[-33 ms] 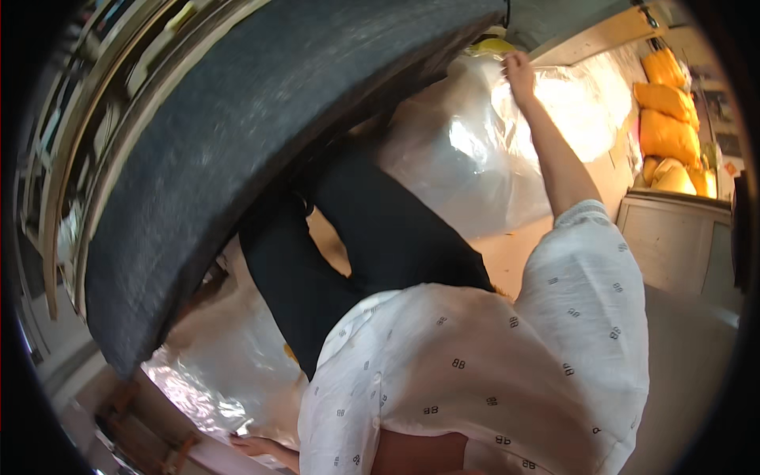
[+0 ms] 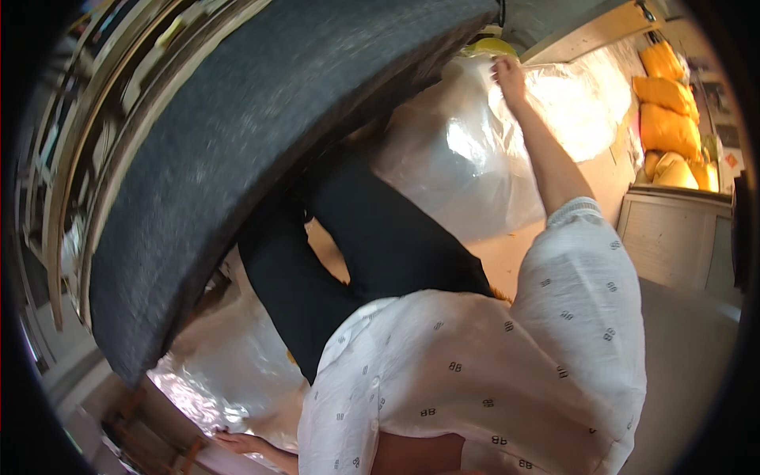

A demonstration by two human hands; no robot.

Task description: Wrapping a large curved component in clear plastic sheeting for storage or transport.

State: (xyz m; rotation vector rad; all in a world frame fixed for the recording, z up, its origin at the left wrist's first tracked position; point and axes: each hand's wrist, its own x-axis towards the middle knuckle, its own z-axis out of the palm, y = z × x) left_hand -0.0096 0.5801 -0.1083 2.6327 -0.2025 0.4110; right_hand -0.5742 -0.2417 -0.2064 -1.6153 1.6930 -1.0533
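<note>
Clear plastic film point(image 2: 463, 186) beside dark tabletop point(image 2: 261, 134); yellow bundles point(image 2: 669, 129) at right

The tan floor point(image 2: 502, 257) shows in patches near the middle, and on it a broad, glossy spread of clear plastic sheeting point(image 2: 451, 186) reaches toward 1 o'clock. More crinkled clear plastic point(image 2: 245, 360) lies toward 7 o'clock. Around 10 o'clock, a table point(image 2: 237, 134) wears a dark grey, fabric-like cover, its edge curving.
</note>
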